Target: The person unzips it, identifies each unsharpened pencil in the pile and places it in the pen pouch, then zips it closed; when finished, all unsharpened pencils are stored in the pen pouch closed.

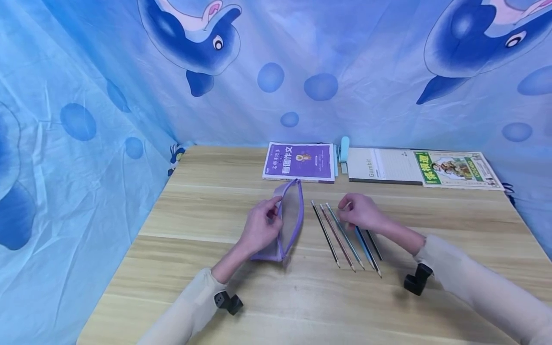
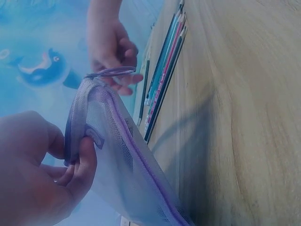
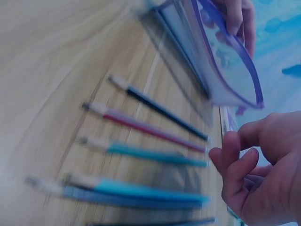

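While the wooden table (image 1: 181, 249) carries books along its far edge, the work sits mid-table: a purple mesh pencil case (image 1: 290, 218) stands on edge, mouth held up. The left hand (image 1: 260, 226) pinches its upper rim between thumb and fingers, wrist low. Just right of it lies a row of pencils (image 1: 340, 235), side by side and parallel. The right hand (image 1: 363, 212) hovers over their far ends, fingers loosely curled, apparently holding nothing. Judged: loading stage; next calls for a clean pinch on one pencil.
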`<state>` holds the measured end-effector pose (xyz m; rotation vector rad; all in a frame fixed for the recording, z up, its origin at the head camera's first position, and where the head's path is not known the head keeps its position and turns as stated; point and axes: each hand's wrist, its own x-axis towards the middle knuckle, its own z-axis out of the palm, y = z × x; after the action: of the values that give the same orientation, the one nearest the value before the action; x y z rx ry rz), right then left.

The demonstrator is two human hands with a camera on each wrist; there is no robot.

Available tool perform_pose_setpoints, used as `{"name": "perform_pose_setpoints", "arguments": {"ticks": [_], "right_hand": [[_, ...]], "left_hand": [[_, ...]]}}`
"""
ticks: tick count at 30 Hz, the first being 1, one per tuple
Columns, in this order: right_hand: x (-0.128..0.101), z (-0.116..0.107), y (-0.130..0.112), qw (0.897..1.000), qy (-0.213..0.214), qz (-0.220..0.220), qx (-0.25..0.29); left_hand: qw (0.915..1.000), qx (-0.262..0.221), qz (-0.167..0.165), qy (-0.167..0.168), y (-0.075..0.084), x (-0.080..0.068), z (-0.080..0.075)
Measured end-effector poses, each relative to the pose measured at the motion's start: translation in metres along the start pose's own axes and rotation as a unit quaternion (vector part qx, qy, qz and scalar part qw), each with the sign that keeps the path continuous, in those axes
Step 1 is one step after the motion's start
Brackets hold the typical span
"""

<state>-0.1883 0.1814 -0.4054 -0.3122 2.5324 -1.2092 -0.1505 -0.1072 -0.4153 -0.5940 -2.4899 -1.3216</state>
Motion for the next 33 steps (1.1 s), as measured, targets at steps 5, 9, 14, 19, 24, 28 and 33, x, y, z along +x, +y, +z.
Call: {"name": "perform_pose_setpoints", "arguments": {"ticks": [5, 9, 14, 19, 24, 28, 33], "right_hand": [[-0.009, -0.011, 0.015, 1.000, -0.002, -0.004, -0.027], [-0.014, -0.016, 0.023, 0.999, 0.007, -0.003, -0.039], [-0.014, -0.022, 0.031, 0.998, 0.014, -0.002, -0.068], [-0.014, -0.025, 0.034, 0.996, 0.020, 0.001, -0.092], [-0.013, -0.026, 0.036, 0.991, 0.031, 0.009, -0.130], [-0.010, -0.025, 0.039, 0.987, 0.029, 0.017, -0.157], [-0.006, -0.025, 0.041, 0.984, 0.020, 0.009, -0.177]], "left_hand": [[1.0000, 0.001, 0.002, 0.003, -0.001, 0.000, 0.000], [1.0000, 0.002, 0.002, 0.005, -0.001, 0.000, 0.000], [1.0000, 0.000, 0.001, 0.004, 0.000, 0.000, 0.000], [1.0000, 0.002, 0.006, 0.007, -0.001, 0.000, 0.001], [0.9999, 0.002, 0.007, 0.008, -0.001, 0.001, 0.001], [1.0000, 0.002, 0.004, 0.007, -0.002, 0.001, 0.001], [1.0000, 0.004, 0.003, 0.007, -0.003, 0.001, 0.002]]}}
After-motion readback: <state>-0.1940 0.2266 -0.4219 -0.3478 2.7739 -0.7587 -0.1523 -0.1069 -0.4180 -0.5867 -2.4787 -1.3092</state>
